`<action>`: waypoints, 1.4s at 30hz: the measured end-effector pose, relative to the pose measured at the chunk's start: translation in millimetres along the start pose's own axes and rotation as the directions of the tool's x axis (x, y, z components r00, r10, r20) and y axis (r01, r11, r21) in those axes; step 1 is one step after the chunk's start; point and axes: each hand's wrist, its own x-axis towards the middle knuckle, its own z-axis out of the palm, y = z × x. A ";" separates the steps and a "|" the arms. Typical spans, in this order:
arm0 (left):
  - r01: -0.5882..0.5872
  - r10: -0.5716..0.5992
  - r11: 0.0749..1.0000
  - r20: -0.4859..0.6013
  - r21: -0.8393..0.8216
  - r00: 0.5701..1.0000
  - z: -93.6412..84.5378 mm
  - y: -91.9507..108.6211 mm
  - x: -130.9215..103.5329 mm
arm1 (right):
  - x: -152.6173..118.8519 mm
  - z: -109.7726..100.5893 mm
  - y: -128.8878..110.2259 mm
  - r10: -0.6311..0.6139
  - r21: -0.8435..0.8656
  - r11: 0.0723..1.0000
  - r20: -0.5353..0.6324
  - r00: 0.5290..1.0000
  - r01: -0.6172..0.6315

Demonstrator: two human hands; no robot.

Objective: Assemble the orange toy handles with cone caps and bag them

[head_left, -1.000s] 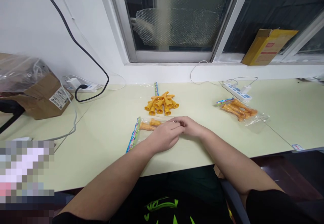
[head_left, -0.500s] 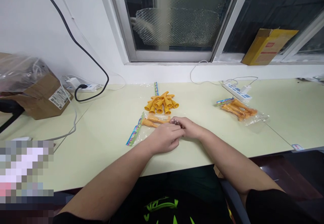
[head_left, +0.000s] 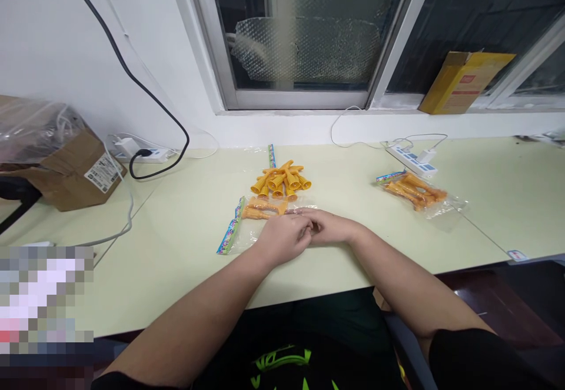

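Close in front of me lies a clear plastic bag (head_left: 247, 234) with a patterned blue-green header strip, several orange-yellow toy trumpets (head_left: 263, 206) inside. My left hand (head_left: 285, 238) is closed on the bag's near right end, fingers curled. My right hand (head_left: 333, 227) meets it there, its fingers reaching left along the bag and partly behind the left hand; its thumb is bent toward the left fingers. What lies between the two hands is hidden. Just beyond the bag is a pile of loose yellow toy trumpets (head_left: 282, 181), bell ends toward me.
Another filled bag of orange toy trumpets (head_left: 415, 193) lies to the right, near a white power strip (head_left: 410, 159). A clear bag with a header strip (head_left: 272, 156) lies behind the pile. On the left stand a cardboard box (head_left: 83, 169) and a black cable (head_left: 163, 105).
The bag and the toy trumpets in it have shifted slightly left. My right fingers have straightened and reach farther left; my left hand has turned and curled in closer to my right.
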 end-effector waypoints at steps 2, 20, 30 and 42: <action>0.022 -0.022 1.000 0.004 0.022 1.000 -2.2 -1.0 0.1 | -0.5 -0.1 0.8 -0.008 0.043 0.999 0.012 1.000 0.007; 0.038 -0.041 0.998 0.068 0.043 0.997 -6.1 -15.1 0.4 | 69.9 -61.1 21.8 0.092 -0.389 0.875 -0.455 0.886 -0.290; -0.046 0.046 0.999 0.042 0.011 0.998 -3.0 -17.6 -0.8 | 140.2 -50.1 6.4 0.491 -0.473 0.521 -0.515 0.703 -0.711; 0.119 -0.123 0.989 -0.044 -0.082 0.991 -3.6 -13.2 0.5 | 79.0 -69.9 10.1 0.523 0.377 0.852 -0.589 0.616 -0.363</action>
